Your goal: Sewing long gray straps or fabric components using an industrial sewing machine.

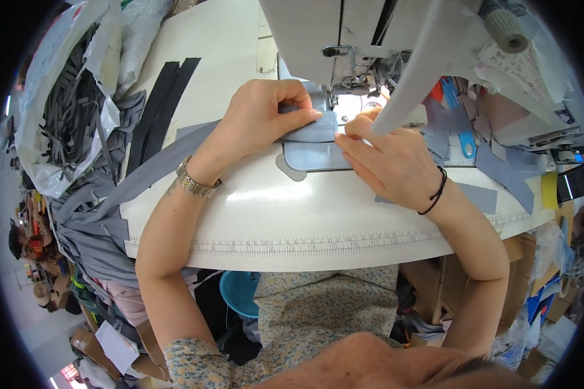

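A white sewing machine [305, 26] stands at the top, its presser foot [331, 98] over a lit metal plate. Beneath my left hand [253, 123] lies folded grey fabric [311, 131] with stitched lines, pinched by my left thumb and index finger just left of the foot. My right hand [386, 162] is at the fabric's right edge, fingers bent and gripping it beside the needle area. A long grey strip [169, 149] trails from the fabric to a heap [91, 240] off the table's left edge.
A plastic bag of dark strips [71, 104] sits at the left, beside black strips [162, 104]. Grey offcuts [499, 175] and a blue-handled tool [467, 142] lie right of the machine. A printed ruler edges the white table [272, 220]; a blue basket [237, 292] is below.
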Action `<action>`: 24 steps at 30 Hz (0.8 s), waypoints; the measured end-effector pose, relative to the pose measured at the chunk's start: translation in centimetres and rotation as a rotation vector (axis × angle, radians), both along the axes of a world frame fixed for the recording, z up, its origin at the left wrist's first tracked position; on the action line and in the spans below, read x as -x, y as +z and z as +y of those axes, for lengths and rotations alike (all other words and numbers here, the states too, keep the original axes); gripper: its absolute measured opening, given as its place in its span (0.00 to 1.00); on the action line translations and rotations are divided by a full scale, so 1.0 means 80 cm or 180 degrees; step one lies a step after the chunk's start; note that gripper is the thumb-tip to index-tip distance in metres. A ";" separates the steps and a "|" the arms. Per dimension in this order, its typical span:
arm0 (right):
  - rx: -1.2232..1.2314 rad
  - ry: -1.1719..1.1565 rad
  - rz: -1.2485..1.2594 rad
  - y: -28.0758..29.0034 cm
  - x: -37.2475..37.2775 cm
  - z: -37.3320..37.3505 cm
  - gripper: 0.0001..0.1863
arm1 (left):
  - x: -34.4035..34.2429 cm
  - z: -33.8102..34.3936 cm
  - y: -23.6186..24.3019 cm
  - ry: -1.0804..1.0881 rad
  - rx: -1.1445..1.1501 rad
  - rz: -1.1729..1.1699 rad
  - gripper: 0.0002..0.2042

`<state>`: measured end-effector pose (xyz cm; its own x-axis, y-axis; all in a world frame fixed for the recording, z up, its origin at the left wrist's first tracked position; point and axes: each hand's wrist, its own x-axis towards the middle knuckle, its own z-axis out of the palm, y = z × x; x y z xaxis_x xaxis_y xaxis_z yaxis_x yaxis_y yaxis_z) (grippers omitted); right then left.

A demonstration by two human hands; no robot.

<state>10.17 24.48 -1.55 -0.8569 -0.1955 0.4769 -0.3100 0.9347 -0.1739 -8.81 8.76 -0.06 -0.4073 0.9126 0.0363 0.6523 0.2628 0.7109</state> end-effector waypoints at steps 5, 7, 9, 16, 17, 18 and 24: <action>-0.0123 -0.0099 0.0045 -0.005 -0.001 0.002 0.11 | -0.007 0.004 -0.005 -0.0006 -0.0264 0.0407 0.10; -0.0183 -0.0113 0.0178 -0.006 0.000 0.002 0.10 | -0.008 0.005 -0.005 -0.0016 -0.0231 0.0462 0.10; -0.0189 -0.0176 0.0060 -0.005 0.000 0.000 0.09 | -0.009 0.006 -0.004 -0.0017 -0.0203 0.0515 0.11; -0.0033 -0.0152 0.0209 -0.003 0.006 0.004 0.10 | -0.009 0.003 -0.002 -0.0006 -0.0200 0.0890 0.12; 0.0056 -0.0132 0.0162 0.003 0.008 0.001 0.12 | -0.009 0.000 -0.002 0.0001 -0.0204 0.0863 0.12; 0.0143 -0.0103 0.0118 0.009 0.009 -0.001 0.13 | -0.010 0.000 -0.002 0.0071 -0.0198 0.0883 0.12; 0.0148 0.0056 -0.0278 0.019 0.001 0.005 0.16 | -0.011 0.001 0.005 -0.0125 -0.0199 0.0914 0.11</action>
<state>10.10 24.87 -0.04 -0.8922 -0.1904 0.4095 -0.3082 0.9195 -0.2440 -7.92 8.82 0.30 -0.3367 0.9197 0.2018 0.8380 0.1950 0.5097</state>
